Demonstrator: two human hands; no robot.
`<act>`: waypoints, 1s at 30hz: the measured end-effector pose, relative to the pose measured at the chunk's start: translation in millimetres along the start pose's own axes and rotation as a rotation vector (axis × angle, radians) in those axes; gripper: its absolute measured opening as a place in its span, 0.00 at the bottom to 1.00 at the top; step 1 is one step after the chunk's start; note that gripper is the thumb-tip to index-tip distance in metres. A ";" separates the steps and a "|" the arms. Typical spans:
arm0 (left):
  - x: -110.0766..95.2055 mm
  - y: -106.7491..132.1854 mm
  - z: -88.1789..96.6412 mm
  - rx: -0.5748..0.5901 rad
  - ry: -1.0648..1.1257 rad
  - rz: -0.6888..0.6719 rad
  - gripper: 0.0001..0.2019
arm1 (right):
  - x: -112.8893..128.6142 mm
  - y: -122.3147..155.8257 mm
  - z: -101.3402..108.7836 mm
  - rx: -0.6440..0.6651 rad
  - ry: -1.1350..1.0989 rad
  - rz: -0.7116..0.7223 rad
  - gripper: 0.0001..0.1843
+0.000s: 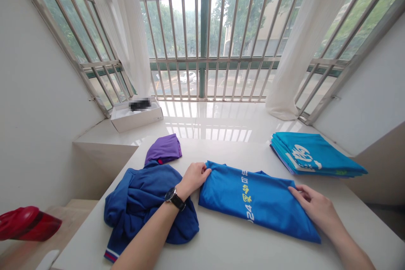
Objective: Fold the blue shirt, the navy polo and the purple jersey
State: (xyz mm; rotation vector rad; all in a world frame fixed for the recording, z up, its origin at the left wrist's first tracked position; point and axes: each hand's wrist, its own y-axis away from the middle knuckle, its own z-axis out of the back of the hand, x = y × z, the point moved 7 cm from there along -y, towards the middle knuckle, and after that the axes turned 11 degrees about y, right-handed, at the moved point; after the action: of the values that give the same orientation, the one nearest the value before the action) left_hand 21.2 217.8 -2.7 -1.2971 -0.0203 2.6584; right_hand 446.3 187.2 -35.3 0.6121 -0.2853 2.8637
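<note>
A bright blue T-shirt (pixel 272 198), folded into a rough rectangle with white and yellow lettering, lies on the white table (pixel 221 249). My left hand (pixel 194 177), with a black watch (pixel 175 198) on its wrist, pinches the shirt's upper left corner. At the upper right corner, my right hand (pixel 313 204) grips the edge between thumb and fingers. Under my left forearm rests a crumpled navy blue garment (pixel 145 194) with a striped cuff. Behind it sits a purple folded cloth (pixel 164 148).
A stack of folded teal and blue shirts (pixel 316 154) lies at the table's right rear. On the sill (pixel 202 122) stands an open white box (pixel 139 120) with a blurred dark item. White curtains (pixel 291 50) hang before the barred window. A red cap (pixel 31 222) is at far left.
</note>
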 end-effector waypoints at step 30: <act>1.1 -0.8 -0.2 0.015 0.002 0.020 0.14 | -4.3 -1.0 -3.7 0.024 -0.003 -0.019 0.24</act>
State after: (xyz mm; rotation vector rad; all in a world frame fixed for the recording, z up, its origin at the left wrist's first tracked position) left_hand 20.8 218.8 -3.6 -1.3020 0.0135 2.6687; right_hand 448.9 188.4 -40.2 0.6206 -0.2450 2.8519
